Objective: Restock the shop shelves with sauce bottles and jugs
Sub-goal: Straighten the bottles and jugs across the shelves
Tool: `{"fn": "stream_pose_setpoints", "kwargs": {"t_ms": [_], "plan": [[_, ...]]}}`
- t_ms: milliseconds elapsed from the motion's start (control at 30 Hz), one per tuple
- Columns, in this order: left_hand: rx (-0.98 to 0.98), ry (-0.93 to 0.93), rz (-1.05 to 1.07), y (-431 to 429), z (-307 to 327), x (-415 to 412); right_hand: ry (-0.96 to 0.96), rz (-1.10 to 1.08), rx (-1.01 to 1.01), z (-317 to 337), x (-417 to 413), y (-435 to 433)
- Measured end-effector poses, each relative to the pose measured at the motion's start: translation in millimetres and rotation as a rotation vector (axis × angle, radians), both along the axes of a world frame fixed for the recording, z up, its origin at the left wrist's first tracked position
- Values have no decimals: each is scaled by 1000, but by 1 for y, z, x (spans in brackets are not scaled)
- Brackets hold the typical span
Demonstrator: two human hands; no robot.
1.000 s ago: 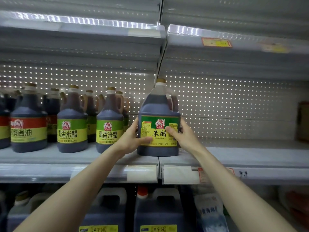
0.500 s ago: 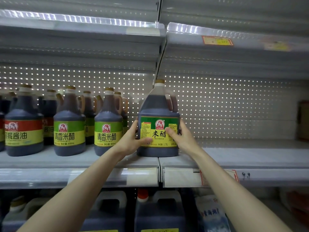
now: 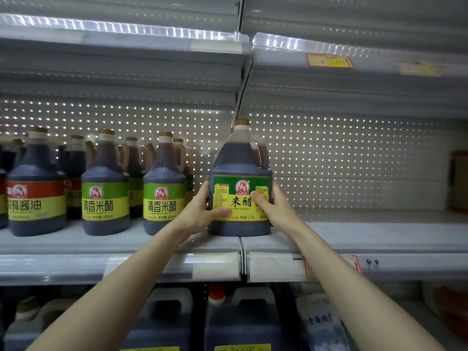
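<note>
Dark-brown liquid fills the large jug (image 3: 240,158), which is stood upright on the grey middle shelf (image 3: 379,236), over the seam between two shelf sections. It is grasped from both sides: the left hand (image 3: 200,211) is curled round its left side, the right hand (image 3: 276,211) round its right, each thumb laid across the green-and-yellow label. Smaller green-labelled bottles (image 3: 105,188) are ranged to its left. Bigger dark jugs (image 3: 243,323) are seen on the shelf below.

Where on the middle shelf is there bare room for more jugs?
Right of the rice vinegar jug, the shelf is bare as far as the brown object at the far right. Left of it, smaller bottles crowd in rows.
</note>
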State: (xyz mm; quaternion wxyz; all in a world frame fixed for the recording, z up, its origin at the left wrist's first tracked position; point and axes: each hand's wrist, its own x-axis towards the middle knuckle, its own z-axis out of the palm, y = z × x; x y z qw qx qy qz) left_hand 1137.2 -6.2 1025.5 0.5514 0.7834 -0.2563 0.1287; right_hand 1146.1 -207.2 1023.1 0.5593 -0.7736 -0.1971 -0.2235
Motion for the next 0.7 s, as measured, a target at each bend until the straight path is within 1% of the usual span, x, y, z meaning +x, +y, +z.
{"fn": "stream_pose_setpoints", "kwargs": {"t_ms": [700], "plan": [[40, 0, 55, 0, 0, 1, 27, 16, 18, 0, -1, 0]]}}
